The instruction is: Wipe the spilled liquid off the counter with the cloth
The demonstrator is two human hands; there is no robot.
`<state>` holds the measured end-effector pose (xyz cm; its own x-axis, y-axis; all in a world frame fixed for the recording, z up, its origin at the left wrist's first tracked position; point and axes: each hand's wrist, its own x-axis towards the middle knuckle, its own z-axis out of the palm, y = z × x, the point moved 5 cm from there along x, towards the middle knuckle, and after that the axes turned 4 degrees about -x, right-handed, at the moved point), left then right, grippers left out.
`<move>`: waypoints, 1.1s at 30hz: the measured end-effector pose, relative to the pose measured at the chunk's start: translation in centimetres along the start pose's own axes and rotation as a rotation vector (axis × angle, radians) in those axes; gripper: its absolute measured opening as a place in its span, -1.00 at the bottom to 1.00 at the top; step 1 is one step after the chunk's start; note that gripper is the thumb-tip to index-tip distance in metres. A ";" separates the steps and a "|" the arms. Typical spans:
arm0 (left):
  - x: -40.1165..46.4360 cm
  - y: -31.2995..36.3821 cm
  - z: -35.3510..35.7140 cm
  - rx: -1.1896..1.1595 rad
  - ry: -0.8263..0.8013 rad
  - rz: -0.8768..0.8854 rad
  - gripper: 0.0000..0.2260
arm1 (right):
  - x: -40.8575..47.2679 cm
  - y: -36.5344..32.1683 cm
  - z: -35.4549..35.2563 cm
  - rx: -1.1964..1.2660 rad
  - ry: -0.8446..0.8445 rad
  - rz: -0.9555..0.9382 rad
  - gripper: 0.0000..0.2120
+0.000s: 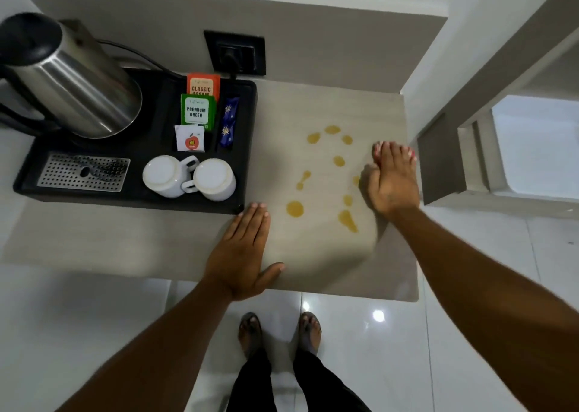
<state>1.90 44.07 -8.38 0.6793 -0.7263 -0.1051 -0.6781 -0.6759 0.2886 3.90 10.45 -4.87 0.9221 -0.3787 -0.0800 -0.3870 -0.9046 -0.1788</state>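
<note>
Lying between the two hands, the spill (326,176) is scattered as yellow drops in a loose ring on the desk (156,242). The right hand (391,183) is the nearer one: it is pressed flat at the spill's right edge, fingers together and pointing away, with one drop partly hidden under its side. The left hand (242,248) is laid flat with the thumb out, just left of the nearest big drop and near the desk's front edge. No cloth can be seen; whether something pale lies under the right hand cannot be told. The ring is stretched from front to back, so a sweep leftward from the right hand would likely be needed. A black tray (247,148) with two upturned cups (191,176), sachets (197,110) and a kettle (72,79) is set just left of the spill, touching the left fingertips, and would bound that sweep.
</note>
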 end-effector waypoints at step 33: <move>0.0 0.1 0.2 0.032 0.012 0.001 -0.11 | 9.5 -5.6 0.3 -0.056 -0.071 -0.387 -0.31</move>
<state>1.78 43.96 -8.57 0.6816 -0.7258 -0.0929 -0.6875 -0.6788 0.2581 14.84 11.93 -4.92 0.9964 0.0053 -0.0848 -0.0080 -0.9877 -0.1558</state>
